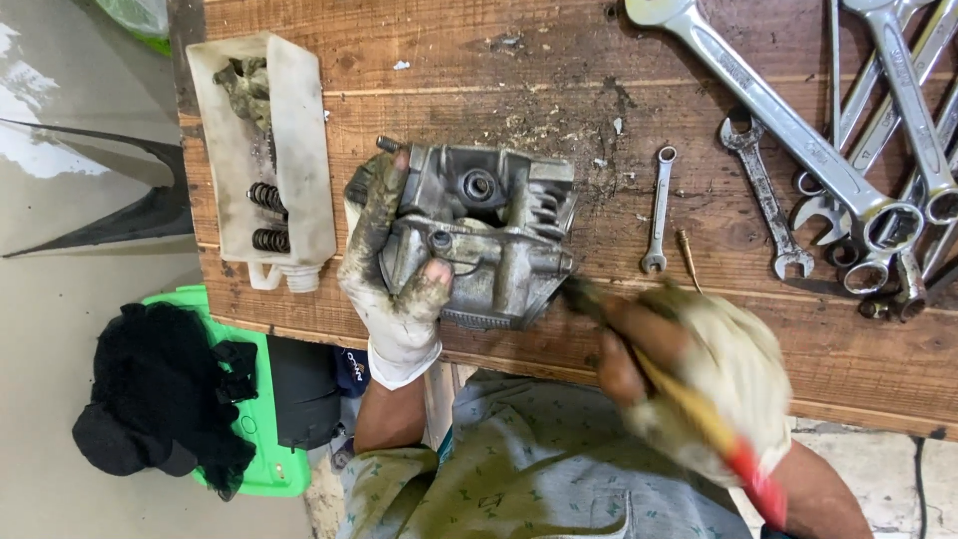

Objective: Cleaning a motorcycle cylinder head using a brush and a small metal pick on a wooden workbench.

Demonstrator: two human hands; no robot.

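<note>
While the wooden workbench (pixel 479 60) fills most of the view, scarred and littered with grit, the work sits near its front edge: a grey cast-metal engine part (pixel 479 235), finned on one side, lying on the boards. Row of large combination wrenches (pixel 858 150) fanned out to the far right, well apart from the part. Cut-open white plastic jug (pixel 299 140) at the left holds dark coil springs (pixel 267 218). Small wrench (pixel 658 210) lies just right of the casting, a thin brass pin (pixel 687 255) beside it.

Left hand (pixel 394 269), in a soiled white glove, is wrapped round the casting's left end, thumb pressed on its near face, steadying it. Right hand (pixel 689 369), gloved too and blurred with motion, is closed on a yellow-and-red handled tool (pixel 709 424) whose dark tip meets the casting's right corner.

Judged step: scraping or brushing that corner clean. Next move likely needs a firm brace and short controlled strokes.
</note>
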